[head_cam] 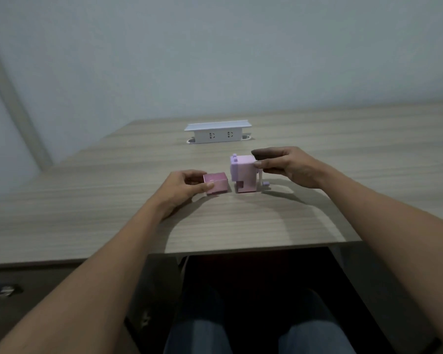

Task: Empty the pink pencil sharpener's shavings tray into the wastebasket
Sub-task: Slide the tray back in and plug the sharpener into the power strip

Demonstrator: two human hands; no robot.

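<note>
The pink pencil sharpener (242,172) stands upright on the wooden desk (241,221), its crank handle (263,181) on the right side and an empty slot low on its left face. My right hand (283,163) pinches the sharpener's upper right side between thumb and fingers. The pink shavings tray (218,184) is out of the sharpener, just left of it, open side up. My left hand (183,185) grips the tray from the left, thumb on its near edge. No wastebasket is in view.
A white socket box (218,132) stands raised from the desk behind the sharpener. The desk's front edge runs across below my forearms, with my knees in the dark gap under it. A drawer front with a metal lock (8,290) sits at lower left.
</note>
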